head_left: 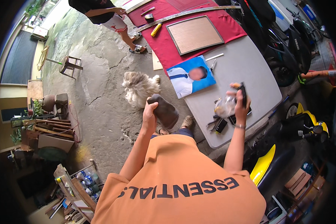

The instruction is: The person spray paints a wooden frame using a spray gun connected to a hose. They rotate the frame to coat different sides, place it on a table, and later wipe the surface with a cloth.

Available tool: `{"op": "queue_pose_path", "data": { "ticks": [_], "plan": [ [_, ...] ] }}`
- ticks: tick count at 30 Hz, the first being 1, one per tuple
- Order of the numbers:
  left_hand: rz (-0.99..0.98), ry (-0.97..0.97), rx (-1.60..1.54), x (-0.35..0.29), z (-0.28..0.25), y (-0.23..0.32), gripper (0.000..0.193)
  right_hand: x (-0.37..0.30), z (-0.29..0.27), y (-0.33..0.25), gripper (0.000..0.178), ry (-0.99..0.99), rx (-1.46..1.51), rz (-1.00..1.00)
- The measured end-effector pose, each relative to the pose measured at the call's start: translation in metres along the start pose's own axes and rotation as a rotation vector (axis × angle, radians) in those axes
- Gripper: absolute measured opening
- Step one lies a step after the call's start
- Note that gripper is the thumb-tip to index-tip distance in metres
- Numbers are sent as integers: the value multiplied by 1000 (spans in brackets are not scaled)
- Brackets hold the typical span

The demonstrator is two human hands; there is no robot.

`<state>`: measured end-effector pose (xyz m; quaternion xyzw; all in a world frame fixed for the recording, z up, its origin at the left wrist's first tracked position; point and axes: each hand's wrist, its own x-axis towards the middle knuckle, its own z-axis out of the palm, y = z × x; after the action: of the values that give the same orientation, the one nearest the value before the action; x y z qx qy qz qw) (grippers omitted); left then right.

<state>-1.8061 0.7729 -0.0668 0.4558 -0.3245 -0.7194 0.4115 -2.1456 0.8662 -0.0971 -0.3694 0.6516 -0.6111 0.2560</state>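
My left hand (148,118) is closed on the edge of a dark grey-brown, soft-looking pouch-like thing (166,112), which hangs beside the table above my feet. Over the near part of the grey table (255,61), my right hand (242,109) grips a slim black object (244,94); its exact kind does not show. A clear plastic bag (224,107) with small things inside lies against that hand's fingers; whether they hold it too, I cannot tell. Close below are a small black box (220,126) and some dark small tools. A portrait photo print (192,77) with a blue background lies farther along the table.
A framed brown board (195,34), a yellow cutter (156,30) and a long metal ruler (188,14) rest on red cloth (233,28). A fluffy dog (140,89) is on the concrete floor. Another person (100,15) stands at the far left; motorbikes (283,41) line the right.
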Motion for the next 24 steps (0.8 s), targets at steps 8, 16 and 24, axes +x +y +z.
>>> {"op": "queue_pose_path", "data": {
  "ticks": [8, 16, 24],
  "plan": [
    [460, 125, 1088, -39, -47, 44, 36, -110, 109, -69, 24, -897, 202, 143],
    [282, 404, -31, -127, -153, 44, 40, -162, 212, -127, 13, -1220, 50, -288],
    [249, 494, -500, -218, -222, 10, 47, -247, 268, -145, 21, -1383, -83, -146]
  ]
}}
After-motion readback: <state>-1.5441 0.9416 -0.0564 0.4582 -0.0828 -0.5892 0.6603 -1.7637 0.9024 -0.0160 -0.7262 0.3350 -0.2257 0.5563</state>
